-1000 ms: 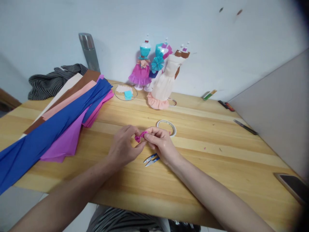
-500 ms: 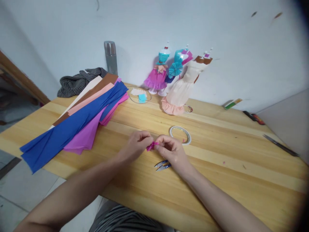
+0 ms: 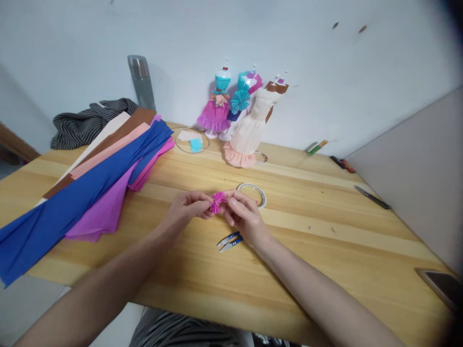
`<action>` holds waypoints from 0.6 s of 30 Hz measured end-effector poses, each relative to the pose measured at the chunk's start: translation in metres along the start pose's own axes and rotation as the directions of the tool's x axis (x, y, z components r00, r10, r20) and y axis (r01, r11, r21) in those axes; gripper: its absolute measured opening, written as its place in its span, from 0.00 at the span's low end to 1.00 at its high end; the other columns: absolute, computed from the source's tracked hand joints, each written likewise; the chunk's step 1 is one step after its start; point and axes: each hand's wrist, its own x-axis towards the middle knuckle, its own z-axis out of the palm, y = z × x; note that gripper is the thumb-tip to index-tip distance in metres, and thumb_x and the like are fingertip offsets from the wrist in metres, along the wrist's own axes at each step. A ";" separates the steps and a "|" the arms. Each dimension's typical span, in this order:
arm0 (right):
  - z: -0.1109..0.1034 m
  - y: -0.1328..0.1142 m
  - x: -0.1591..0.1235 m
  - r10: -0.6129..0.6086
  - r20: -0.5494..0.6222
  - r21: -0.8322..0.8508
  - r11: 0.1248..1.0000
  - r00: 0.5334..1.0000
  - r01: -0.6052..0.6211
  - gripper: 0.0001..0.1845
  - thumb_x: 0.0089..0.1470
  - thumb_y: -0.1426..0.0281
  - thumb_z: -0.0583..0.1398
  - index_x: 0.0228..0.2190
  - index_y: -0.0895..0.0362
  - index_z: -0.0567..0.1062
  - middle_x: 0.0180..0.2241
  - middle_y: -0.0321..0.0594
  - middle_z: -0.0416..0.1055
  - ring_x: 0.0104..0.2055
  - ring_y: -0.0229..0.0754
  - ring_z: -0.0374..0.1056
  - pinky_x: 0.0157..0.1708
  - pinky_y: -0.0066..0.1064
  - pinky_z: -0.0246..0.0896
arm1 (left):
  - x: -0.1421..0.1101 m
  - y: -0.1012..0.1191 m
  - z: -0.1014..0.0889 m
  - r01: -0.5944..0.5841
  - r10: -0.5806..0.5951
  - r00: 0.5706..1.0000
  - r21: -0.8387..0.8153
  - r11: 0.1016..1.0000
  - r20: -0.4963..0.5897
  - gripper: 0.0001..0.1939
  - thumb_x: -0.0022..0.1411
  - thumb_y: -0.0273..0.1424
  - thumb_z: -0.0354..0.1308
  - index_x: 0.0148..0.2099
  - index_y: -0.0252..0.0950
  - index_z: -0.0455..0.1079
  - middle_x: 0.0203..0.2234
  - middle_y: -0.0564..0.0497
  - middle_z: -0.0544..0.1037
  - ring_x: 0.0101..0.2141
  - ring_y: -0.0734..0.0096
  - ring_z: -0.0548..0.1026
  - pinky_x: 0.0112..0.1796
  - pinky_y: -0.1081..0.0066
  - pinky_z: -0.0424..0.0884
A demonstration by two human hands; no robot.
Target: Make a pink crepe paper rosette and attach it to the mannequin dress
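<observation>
Between my two hands is a small magenta pleated paper rosette (image 3: 217, 202), fanned out and held just above the table. My left hand (image 3: 191, 205) pinches its left edge between thumb and fingers. On the other side, my right hand (image 3: 244, 212) grips its right edge. Thread snips (image 3: 228, 241) with blue handles lie on the wood below my right hand, blades pointing left. Behind that hand a roll of white tape (image 3: 263, 196) lies flat, partly hidden by my fingers.
Crepe paper sheets (image 3: 90, 193) fan across the left side, beside a striped cloth (image 3: 85, 123) and a flask (image 3: 142, 82). Small dress forms in paper dresses (image 3: 249, 130) stand by the wall. A knife (image 3: 372, 196) and a dark-screened device (image 3: 439, 286) lie at right.
The magenta paper, bunched up before, is now spread into a round pleated rosette facing me. Both hands have shifted around its edges. The camera view has turned to the right.
</observation>
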 end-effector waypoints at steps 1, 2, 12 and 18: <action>0.000 0.000 0.000 -0.012 -0.019 -0.037 0.999 1.000 0.011 0.20 0.47 0.54 0.64 0.31 0.59 0.73 0.22 0.34 0.68 0.17 0.30 0.53 0.16 0.25 0.40 | 0.000 0.001 0.001 -0.019 0.019 1.000 0.007 1.000 -0.024 0.08 0.46 0.33 0.64 0.29 0.34 0.77 0.23 0.50 0.79 0.26 0.70 0.75 0.32 0.69 0.72; 0.000 0.000 0.000 -0.016 -0.033 -0.065 0.998 0.999 0.014 0.19 0.47 0.55 0.65 0.30 0.58 0.72 0.22 0.33 0.68 0.17 0.30 0.54 0.16 0.25 0.41 | -0.001 0.001 0.003 -0.042 0.043 0.998 0.025 0.999 -0.041 0.08 0.45 0.33 0.65 0.29 0.34 0.77 0.23 0.50 0.79 0.26 0.70 0.75 0.32 0.70 0.71; -0.002 0.000 0.002 -0.010 -0.115 -0.126 0.992 0.993 -0.005 0.21 0.48 0.52 0.63 0.25 0.58 0.70 0.20 0.33 0.66 0.16 0.30 0.54 0.16 0.26 0.42 | -0.001 -0.009 0.008 -0.285 0.324 0.942 0.302 0.910 -0.086 0.04 0.50 0.29 0.60 0.29 0.36 0.75 0.27 0.51 0.81 0.30 0.67 0.77 0.35 0.69 0.72; 0.005 -0.004 0.001 0.004 -0.070 -0.202 0.979 0.998 -0.018 0.19 0.41 0.56 0.67 0.21 0.58 0.70 0.17 0.31 0.63 0.18 0.30 0.50 0.17 0.26 0.41 | -0.004 -0.014 0.011 -0.407 0.477 0.879 0.501 0.764 -0.013 0.06 0.54 0.27 0.57 0.32 0.36 0.76 0.28 0.50 0.82 0.31 0.67 0.78 0.36 0.70 0.72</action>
